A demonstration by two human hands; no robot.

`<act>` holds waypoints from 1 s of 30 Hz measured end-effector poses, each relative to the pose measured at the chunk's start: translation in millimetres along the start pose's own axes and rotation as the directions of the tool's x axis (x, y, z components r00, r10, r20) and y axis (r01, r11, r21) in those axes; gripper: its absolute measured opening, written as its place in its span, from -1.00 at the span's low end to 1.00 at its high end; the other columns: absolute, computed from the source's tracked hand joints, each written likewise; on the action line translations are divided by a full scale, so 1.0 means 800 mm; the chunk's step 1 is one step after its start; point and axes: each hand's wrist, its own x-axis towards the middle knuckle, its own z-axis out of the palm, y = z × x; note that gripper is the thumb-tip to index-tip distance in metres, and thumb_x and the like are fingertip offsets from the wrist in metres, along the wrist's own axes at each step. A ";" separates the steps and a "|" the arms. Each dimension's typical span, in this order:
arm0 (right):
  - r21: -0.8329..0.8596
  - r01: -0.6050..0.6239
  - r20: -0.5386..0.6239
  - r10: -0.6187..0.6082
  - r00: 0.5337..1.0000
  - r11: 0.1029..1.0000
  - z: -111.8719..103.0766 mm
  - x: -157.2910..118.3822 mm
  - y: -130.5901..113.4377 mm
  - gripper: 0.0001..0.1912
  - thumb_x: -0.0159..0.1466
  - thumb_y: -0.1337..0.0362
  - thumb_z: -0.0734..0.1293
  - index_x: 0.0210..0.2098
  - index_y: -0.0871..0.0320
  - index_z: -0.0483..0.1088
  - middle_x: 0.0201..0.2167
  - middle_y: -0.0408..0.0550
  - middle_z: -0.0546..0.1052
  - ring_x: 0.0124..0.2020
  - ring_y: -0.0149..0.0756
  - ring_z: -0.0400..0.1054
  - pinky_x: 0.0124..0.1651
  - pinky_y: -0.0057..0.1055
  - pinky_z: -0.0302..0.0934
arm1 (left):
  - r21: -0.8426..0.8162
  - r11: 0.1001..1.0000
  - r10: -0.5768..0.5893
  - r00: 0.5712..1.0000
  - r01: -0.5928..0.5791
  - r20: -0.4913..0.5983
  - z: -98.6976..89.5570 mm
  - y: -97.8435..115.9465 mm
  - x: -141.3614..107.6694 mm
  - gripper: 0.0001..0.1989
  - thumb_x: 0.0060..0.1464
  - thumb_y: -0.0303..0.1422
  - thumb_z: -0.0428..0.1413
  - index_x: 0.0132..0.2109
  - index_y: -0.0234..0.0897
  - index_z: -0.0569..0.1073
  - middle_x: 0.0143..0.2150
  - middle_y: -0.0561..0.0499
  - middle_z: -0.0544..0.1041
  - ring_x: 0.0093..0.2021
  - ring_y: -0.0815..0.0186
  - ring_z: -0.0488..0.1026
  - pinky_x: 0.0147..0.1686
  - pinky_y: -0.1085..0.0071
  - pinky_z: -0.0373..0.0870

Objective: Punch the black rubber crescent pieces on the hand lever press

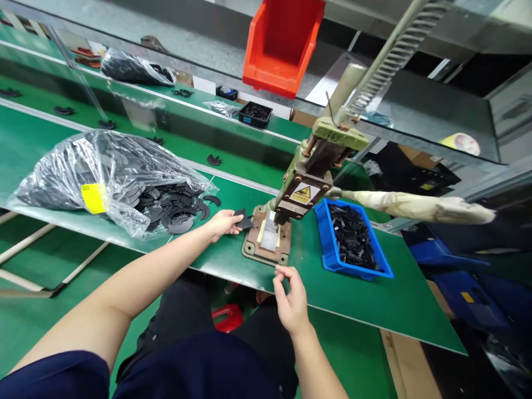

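My left hand (224,224) is closed on a flat black plastic piece (244,219) at the left edge of the press base. The hand press (307,180) stands on the bench, a bright metal plate (270,235) on its base under the ram. My right hand (292,296) is just in front of the base, fingers curled and thumb near the fingertips. Whether anything small is between them I cannot make out. Left of my left hand, curved black pieces (178,208) spill from a clear plastic bag (83,166) with a yellow label.
A blue bin (326,244) of small black parts stands right of the press. The press's wrapped lever (424,208) sticks out above it. An orange bin (282,50) hangs over the bench. Behind runs a green conveyor (178,141) carrying spaced black pieces.
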 end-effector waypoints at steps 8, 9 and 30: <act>-0.035 -0.095 -0.039 0.094 0.995 0.995 -0.047 -0.042 0.006 -0.79 0.41 0.26 0.31 0.02 0.00 0.47 -0.30 -0.09 0.53 -0.23 -0.25 0.53 -0.14 -0.25 0.53 | -0.011 0.980 0.198 0.976 -0.199 -0.090 0.040 0.103 0.156 -0.72 0.35 -0.20 0.24 -0.13 -0.35 0.42 -0.29 -0.10 0.60 -0.31 0.35 0.59 -0.18 0.38 0.58; -0.043 -0.113 -0.051 0.111 0.993 0.993 -0.052 -0.046 0.010 -0.79 0.41 0.25 0.32 0.02 0.00 0.48 -0.30 -0.09 0.53 -0.23 -0.24 0.53 -0.13 -0.24 0.54 | 0.003 0.979 0.203 0.974 -0.203 -0.098 0.040 0.102 0.162 -0.74 0.35 -0.23 0.24 -0.12 -0.36 0.42 -0.30 -0.10 0.59 -0.31 0.34 0.58 -0.17 0.35 0.58; -0.536 -0.453 -0.232 0.391 0.890 0.712 -0.241 0.147 0.146 -0.55 0.41 -0.01 0.37 0.14 0.15 0.44 0.13 0.03 0.53 0.11 -0.23 0.48 0.19 -0.10 0.48 | 0.360 0.830 0.400 0.905 -0.425 0.147 -0.019 -0.077 0.035 -0.56 0.12 0.00 0.32 -0.04 -0.20 0.51 -0.25 -0.02 0.62 -0.21 0.21 0.59 -0.08 0.27 0.57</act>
